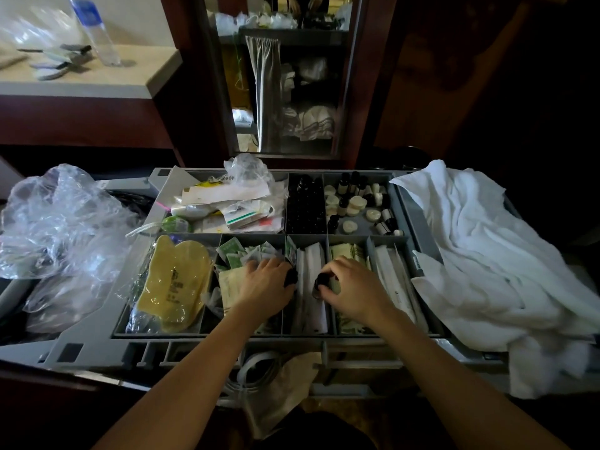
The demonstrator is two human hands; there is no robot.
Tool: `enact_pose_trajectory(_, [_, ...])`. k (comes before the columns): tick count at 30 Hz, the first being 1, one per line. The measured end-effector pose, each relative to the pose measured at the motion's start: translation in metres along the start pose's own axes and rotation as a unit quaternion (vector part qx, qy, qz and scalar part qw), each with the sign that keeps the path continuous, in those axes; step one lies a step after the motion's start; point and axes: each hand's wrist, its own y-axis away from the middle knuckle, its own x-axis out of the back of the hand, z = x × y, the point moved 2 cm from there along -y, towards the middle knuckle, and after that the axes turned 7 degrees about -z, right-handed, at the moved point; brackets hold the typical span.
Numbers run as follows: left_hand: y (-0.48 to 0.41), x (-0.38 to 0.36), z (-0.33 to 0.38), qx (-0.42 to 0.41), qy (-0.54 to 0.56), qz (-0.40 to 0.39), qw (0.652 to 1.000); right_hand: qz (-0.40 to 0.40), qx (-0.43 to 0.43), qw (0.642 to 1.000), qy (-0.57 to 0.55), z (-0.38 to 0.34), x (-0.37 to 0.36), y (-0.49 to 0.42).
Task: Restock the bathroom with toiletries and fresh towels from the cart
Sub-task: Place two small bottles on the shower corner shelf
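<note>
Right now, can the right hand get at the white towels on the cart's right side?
Probably yes: the white towels lie uncovered to its right, nothing tall between. But the right hand grips a small dark bottle, so it is not free.

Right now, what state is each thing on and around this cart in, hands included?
left hand, curled round the left dark bottle
right hand, pinching the right dark bottle
cart tray, open-topped, compartments stocked
white towels, crumpled, draped over the tray's right edge
plastic bag, crumpled, left of the tray
yellow slippers, wrapped, lying flat in the front-left compartment
water bottle, upright on the counter, blurred
</note>
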Motion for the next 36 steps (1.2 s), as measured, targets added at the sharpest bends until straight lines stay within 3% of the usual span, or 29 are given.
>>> enact_pose_trajectory(6, [0.002,0.009,0.010,0.001,-0.004,-0.001,1.000,0.014,-0.008,1.000,0.005,0.006,0.007,0.015])
enact_pose_trajectory(19, [0.066,0.050,0.066,-0.097,0.052,0.139,0.984,0.077,-0.016,0.995,-0.062,0.019,0.034,0.090])
enact_pose_trajectory(30, [0.143,0.008,0.136,-0.121,0.113,0.120,0.979,0.094,-0.053,0.984,-0.141,0.043,0.017,0.194])
enact_pose_trajectory(36, [0.171,-0.011,0.162,-0.160,0.111,0.055,0.979,0.097,-0.112,0.973,-0.177,0.041,-0.006,0.260])
